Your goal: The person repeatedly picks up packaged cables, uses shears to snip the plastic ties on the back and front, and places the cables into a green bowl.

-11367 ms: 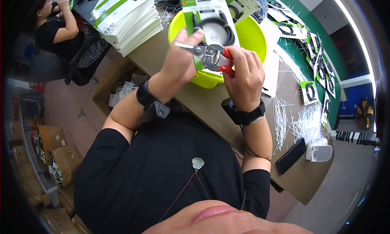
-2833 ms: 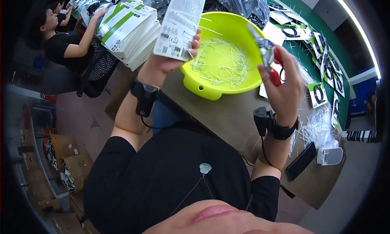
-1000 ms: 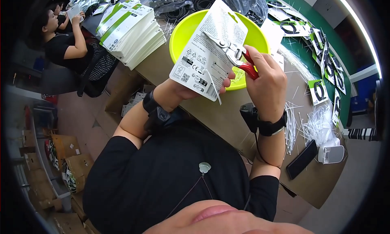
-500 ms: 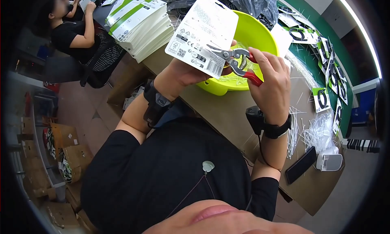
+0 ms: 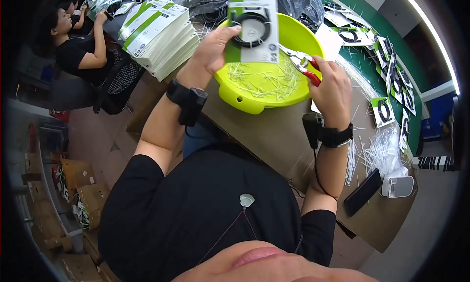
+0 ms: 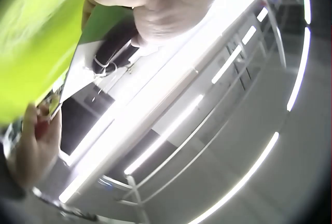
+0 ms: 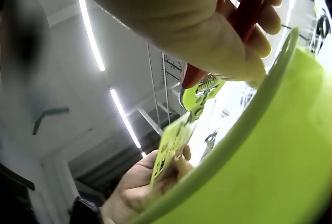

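Observation:
My left hand point(image 5: 211, 49) holds a white and green retail card point(image 5: 269, 52) over the far part of the basin, thumb on its front. A coiled black cable point(image 5: 267, 28) is fastened to the card with white ties. My right hand point(image 5: 334, 91) grips red-handled pruning shears point(image 5: 301, 61), their blades pointing toward the card's lower right edge. In the left wrist view, the card point(image 6: 85, 47) appears edge-on under the left hand point(image 6: 166, 1). The right wrist view shows red handles point(image 7: 248, 19) within the right hand point(image 7: 181, 22).
Below the card is a lime-green basin point(image 5: 257, 105) with clipped white tie ends point(image 5: 264, 84) inside. Stacked cards point(image 5: 156, 35) stand left, carded cables point(image 5: 384, 111) lie right. Loose zip ties point(image 5: 379, 150) and a phone point(image 5: 363, 193) are near the right corner. Another person point(image 5: 83, 52) sits at left.
The card has turned from its printed back to its cable side and risen away from me. The shears have left its lower edge and moved right of it; the white tie tail no longer shows.

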### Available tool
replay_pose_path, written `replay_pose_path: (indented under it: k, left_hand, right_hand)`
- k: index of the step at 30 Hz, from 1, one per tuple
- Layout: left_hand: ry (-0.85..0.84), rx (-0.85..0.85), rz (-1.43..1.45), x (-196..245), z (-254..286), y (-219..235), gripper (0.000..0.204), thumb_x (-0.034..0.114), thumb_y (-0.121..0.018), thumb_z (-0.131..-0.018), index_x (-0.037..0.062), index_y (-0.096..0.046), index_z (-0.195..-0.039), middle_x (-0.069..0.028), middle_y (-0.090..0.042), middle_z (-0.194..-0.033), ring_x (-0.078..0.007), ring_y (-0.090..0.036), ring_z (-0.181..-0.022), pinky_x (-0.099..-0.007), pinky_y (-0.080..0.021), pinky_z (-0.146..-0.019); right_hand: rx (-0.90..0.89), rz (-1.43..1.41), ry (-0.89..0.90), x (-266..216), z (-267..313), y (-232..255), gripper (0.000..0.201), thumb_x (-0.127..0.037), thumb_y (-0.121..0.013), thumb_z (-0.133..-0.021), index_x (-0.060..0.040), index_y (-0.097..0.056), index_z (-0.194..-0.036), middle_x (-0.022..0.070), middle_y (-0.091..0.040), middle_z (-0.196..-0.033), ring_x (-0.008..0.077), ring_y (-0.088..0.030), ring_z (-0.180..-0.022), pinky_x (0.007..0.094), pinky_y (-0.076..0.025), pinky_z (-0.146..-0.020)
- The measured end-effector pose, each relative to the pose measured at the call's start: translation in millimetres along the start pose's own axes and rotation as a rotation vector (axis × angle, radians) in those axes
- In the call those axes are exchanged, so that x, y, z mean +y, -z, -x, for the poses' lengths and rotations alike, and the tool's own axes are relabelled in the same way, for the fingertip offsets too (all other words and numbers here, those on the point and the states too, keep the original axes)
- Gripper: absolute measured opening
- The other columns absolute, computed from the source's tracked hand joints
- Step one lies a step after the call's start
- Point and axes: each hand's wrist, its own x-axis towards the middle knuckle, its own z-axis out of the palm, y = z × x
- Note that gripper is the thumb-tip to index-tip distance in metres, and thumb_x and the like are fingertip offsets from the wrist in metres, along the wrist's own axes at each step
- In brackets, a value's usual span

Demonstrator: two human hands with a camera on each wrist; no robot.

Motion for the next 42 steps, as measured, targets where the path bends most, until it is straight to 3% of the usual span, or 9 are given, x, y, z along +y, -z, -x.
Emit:
replay_pose_path:
  k: [2,11,22,26,27,30,34,39,42]
  left_hand:
    - [-0.253,0.045,-0.211,0.0,-4.9,11.9,0.026,0.014,-0.05,-0.094,-0.0014,-0.05,-0.115,-0.0099,-0.062,-0.104,-0.0196,-0.062,-0.095,-0.0371,-0.053,-0.086]
    - [-0.316,0.048,-0.3,11.7,19.8,-10.4,0.022,0.013,-0.049,-0.096,0.0002,-0.052,-0.114,-0.0065,-0.061,-0.103,-0.0116,-0.059,-0.092,-0.0264,-0.049,-0.082]
    - [-0.665,0.14,-1.232,9.6,51.9,-49.1,0.024,0.015,-0.052,-0.095,0.0003,-0.051,-0.114,-0.0052,-0.063,-0.1,-0.0135,-0.06,-0.09,-0.0259,-0.047,-0.075]
    - [-0.66,0.163,-1.252,2.4,50.4,-49.4,0.023,0.013,-0.049,-0.095,0.0001,-0.051,-0.114,-0.0064,-0.063,-0.103,-0.0149,-0.061,-0.091,-0.0274,-0.049,-0.075]
    - [-0.664,0.159,-1.251,2.1,47.2,-47.2,0.023,0.013,-0.049,-0.095,0.0001,-0.051,-0.114,-0.0064,-0.063,-0.103,-0.0149,-0.061,-0.091,-0.0274,-0.049,-0.075]
    - [-0.297,0.036,-0.182,5.8,31.8,-41.3,0.023,0.012,-0.047,-0.096,-0.0011,-0.051,-0.114,-0.0075,-0.062,-0.104,-0.0155,-0.061,-0.091,-0.0283,-0.05,-0.077]
    - [-0.155,0.007,-0.068,-2.3,36.5,-53.5,0.022,0.01,-0.045,-0.096,-0.0022,-0.051,-0.113,-0.0079,-0.061,-0.104,-0.0146,-0.06,-0.092,-0.0294,-0.05,-0.08]
    - [-0.275,-0.024,-0.1,-30.4,39.6,-57.2,0.024,0.012,-0.047,-0.095,-0.0025,-0.051,-0.113,-0.0086,-0.061,-0.104,-0.0139,-0.059,-0.093,-0.0291,-0.049,-0.082]
    - [-0.311,0.041,-0.17,2.1,49.4,-42.1,0.027,0.015,-0.051,-0.094,-0.001,-0.051,-0.115,-0.0087,-0.061,-0.104,-0.0144,-0.058,-0.095,-0.0298,-0.048,-0.083]
  right_hand:
    - [0.015,0.236,-0.021,7.8,0.5,0.8,0.044,-0.007,-0.069,-0.069,-0.0093,-0.061,-0.113,0.0111,-0.063,-0.099,0.0293,-0.06,-0.09,0.0378,-0.047,-0.078]
    - [0.063,0.073,0.114,-21.6,6.9,12.8,0.049,-0.006,-0.071,-0.066,-0.009,-0.06,-0.113,0.0107,-0.062,-0.099,0.0278,-0.058,-0.094,0.0378,-0.044,-0.083]
    - [0.09,0.212,0.125,-33.3,11.0,8.2,0.05,-0.006,-0.07,-0.066,-0.0099,-0.06,-0.114,0.0102,-0.062,-0.095,0.0272,-0.059,-0.088,0.0389,-0.045,-0.079]
    - [-0.048,0.105,0.088,-25.5,10.9,7.3,0.049,-0.006,-0.071,-0.065,-0.0073,-0.059,-0.113,0.0109,-0.062,-0.092,0.0278,-0.061,-0.081,0.0377,-0.048,-0.074]
    - [-0.044,0.107,0.087,-24.1,10.0,6.3,0.049,-0.006,-0.071,-0.065,-0.0073,-0.059,-0.113,0.0109,-0.062,-0.092,0.0278,-0.061,-0.081,0.0377,-0.048,-0.074]
    - [0.127,-0.383,0.009,-20.1,3.2,3.0,0.046,-0.006,-0.071,-0.065,-0.0051,-0.06,-0.11,0.0115,-0.063,-0.09,0.0274,-0.063,-0.077,0.035,-0.05,-0.071]
    - [0.264,-0.445,0.156,-34.6,3.6,-3.9,0.04,-0.004,-0.07,-0.067,-0.0049,-0.061,-0.106,0.0118,-0.064,-0.091,0.0251,-0.064,-0.082,0.0323,-0.05,-0.074]
    - [0.291,-0.246,0.275,-44.2,10.1,-12.8,0.038,0.0,-0.068,-0.067,-0.0051,-0.061,-0.104,0.0122,-0.065,-0.09,0.0247,-0.065,-0.082,0.0324,-0.051,-0.074]
    - [0.368,-0.245,0.067,-37.3,12.1,-20.4,0.035,-0.001,-0.067,-0.074,-0.0048,-0.061,-0.108,0.0092,-0.066,-0.092,0.0179,-0.064,-0.079,0.0285,-0.051,-0.074]
